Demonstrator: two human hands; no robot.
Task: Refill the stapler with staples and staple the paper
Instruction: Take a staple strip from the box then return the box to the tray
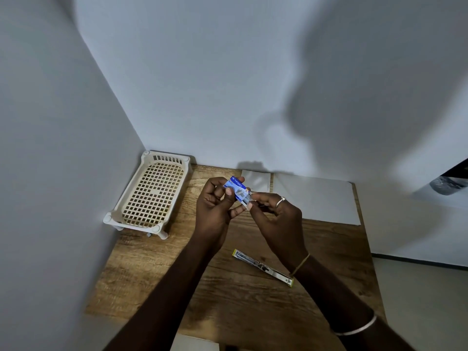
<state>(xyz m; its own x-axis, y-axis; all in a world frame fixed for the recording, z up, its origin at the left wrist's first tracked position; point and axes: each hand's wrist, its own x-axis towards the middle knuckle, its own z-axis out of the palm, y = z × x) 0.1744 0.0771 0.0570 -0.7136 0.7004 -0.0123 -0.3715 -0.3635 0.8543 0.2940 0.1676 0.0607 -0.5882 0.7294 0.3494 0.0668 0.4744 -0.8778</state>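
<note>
Above the wooden table (157,269), left hand (215,206) gripping blue staple box (236,187), right hand (274,214) pinching its tray end, stapler (262,267) lying open below

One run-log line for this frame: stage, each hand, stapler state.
stage: getting staples out | left hand: holds blue staple box | right hand: pulls at box's open end | stapler: lying opened on table, untouched

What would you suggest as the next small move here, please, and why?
Probably draw a strip of staples out of the blue staple box. The left hand holds the box, the right hand pinches at its open end, and the stapler lies opened flat on the table, waiting for a refill.
</note>
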